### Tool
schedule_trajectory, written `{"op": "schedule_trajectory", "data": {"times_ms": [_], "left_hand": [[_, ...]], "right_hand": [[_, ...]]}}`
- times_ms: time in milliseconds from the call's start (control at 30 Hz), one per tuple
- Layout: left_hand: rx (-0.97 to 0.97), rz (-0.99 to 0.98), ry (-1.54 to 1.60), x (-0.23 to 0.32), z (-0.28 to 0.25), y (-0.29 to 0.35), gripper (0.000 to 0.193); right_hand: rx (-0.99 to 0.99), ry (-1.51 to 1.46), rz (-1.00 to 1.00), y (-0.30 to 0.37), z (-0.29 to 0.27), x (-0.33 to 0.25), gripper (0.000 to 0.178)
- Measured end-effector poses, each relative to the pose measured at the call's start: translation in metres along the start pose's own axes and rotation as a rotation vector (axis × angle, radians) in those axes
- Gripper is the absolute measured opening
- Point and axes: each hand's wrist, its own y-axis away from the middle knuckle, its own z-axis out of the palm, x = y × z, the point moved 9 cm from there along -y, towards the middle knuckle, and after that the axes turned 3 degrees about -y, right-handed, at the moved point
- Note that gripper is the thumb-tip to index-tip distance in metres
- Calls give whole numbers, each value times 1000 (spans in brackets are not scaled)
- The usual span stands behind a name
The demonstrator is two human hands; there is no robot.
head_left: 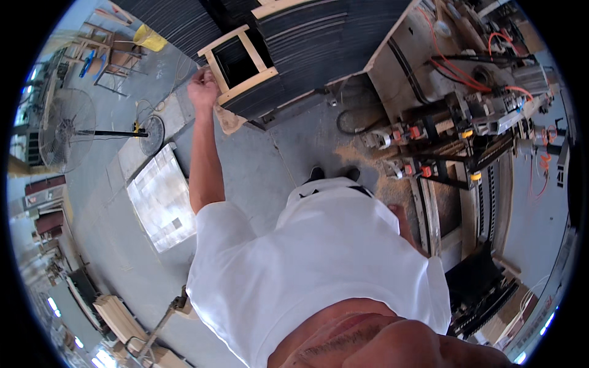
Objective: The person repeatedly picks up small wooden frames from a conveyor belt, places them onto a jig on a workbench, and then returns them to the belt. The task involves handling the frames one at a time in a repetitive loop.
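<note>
My left arm reaches forward, and my left hand is at the left side of a pale wooden frame. Its fingers are curled in beside the frame's left rail; what they hold, if anything, is hidden. The frame lies on a tall stack of dark, thin-edged sheets, with a dark opening inside it. Just below my left hand, a torn brown piece hangs at the stack's corner. My right arm hangs down at my side. Only a little of my right hand shows past my white shirt, its fingers hidden.
A machine with red and yellow parts stands close on the right, with sawdust on the floor beside it. To the left are a standing fan, a pale flat panel and a yellow bucket. Planks lie at the lower left.
</note>
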Motion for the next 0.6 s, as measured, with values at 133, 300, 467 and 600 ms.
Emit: {"op": "schedule_trajectory", "data": {"times_ms": [133, 300, 467, 600], "left_hand": [[58, 215, 192, 57, 17, 47, 21], [-396, 118, 388, 105, 105, 192, 18], [-1184, -196, 416, 85, 246, 341, 24], [-1510, -107, 237, 91, 296, 401, 26]], "right_hand": [[75, 169, -353, -29, -28, -10, 14], [526, 630, -271, 58, -69, -129, 29], [1352, 776, -271, 227, -202, -123, 27], [1697, 866, 178, 371, -263, -40, 21]]}}
